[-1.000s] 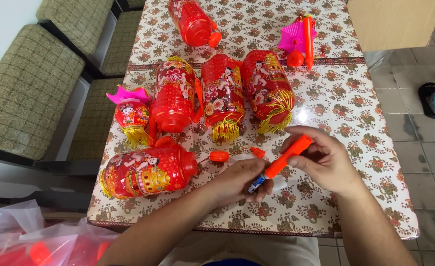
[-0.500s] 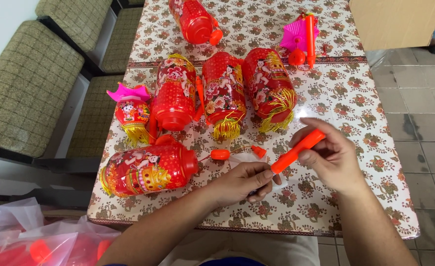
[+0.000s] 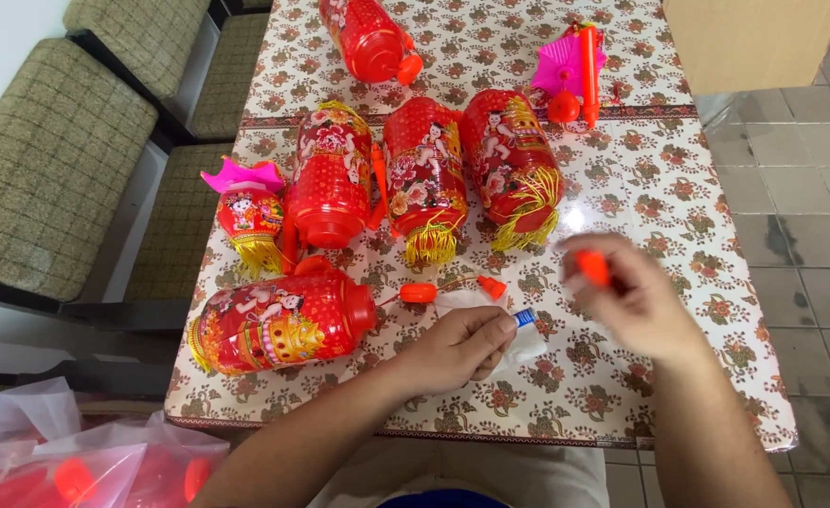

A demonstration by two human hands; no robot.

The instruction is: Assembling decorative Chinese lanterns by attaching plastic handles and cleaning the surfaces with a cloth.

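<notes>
My right hand is raised over the table, blurred, closed around an orange plastic stick seen end-on. My left hand rests on the flowered tablecloth, pinching a small white packet with a blue end. Two small orange plastic pieces lie just beyond that hand. A red lantern lies on its side to the left of my left hand.
Three red lanterns with yellow tassels lie side by side mid-table, a small pink-topped one at left, another at the far end. A pink piece with an orange stick, a cardboard box, cushioned chairs and plastic bags surround.
My right hand has lifted the orange stick up and to the right, away from my left hand. The white packet has come off the stick and stays in my left hand.
</notes>
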